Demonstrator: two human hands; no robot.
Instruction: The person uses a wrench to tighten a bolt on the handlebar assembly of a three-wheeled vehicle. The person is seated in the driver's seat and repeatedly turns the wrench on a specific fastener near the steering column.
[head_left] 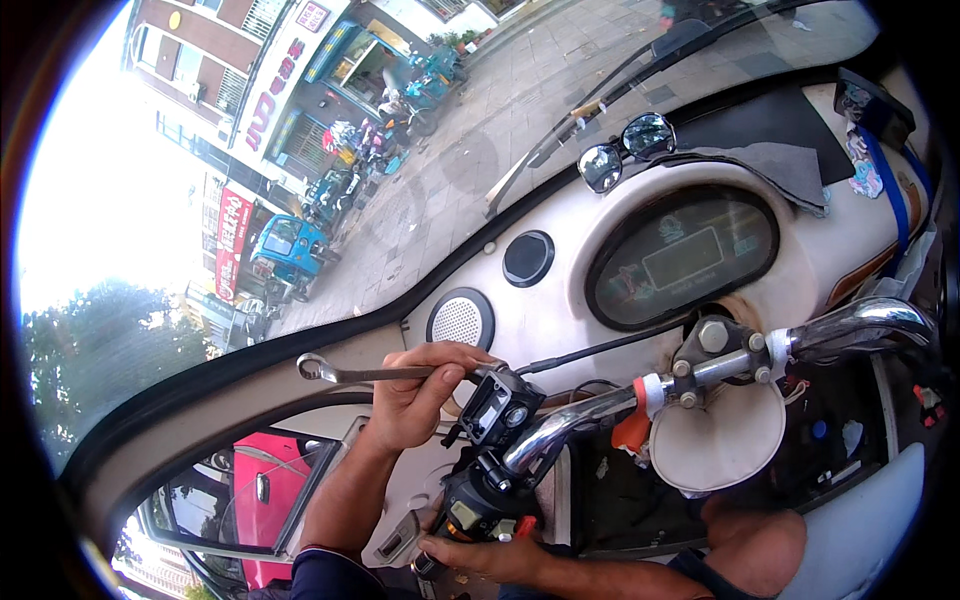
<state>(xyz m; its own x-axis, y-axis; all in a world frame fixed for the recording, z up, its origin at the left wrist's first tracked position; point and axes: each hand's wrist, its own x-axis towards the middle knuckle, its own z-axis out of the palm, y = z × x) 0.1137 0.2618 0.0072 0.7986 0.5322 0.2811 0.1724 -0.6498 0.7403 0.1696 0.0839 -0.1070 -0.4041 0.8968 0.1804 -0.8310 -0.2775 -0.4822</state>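
My left hand [408, 395] is closed on a metal wrench [375, 375], pinched between thumb and fingers. Its ring end [314, 368] points left, while the other end reaches a black bracket-like part [500, 405] on the handlebar, where contact is hard to see. Below it, a black switch housing [470, 500] with yellow and red buttons sits on the chrome handlebar [555, 432]. My right hand [490, 560] comes in from the lower right and wraps the black handlebar grip [428, 568] beside that housing; some of its fingers are hidden.
A white dashboard carries an oval display [685, 258], a round speaker [460, 320] and sunglasses [628, 150]. The handlebar clamp [712, 345] sits above a cream round cover [720, 440]. A windshield rim curves along the left, and a red car door [265, 485] shows beyond it.
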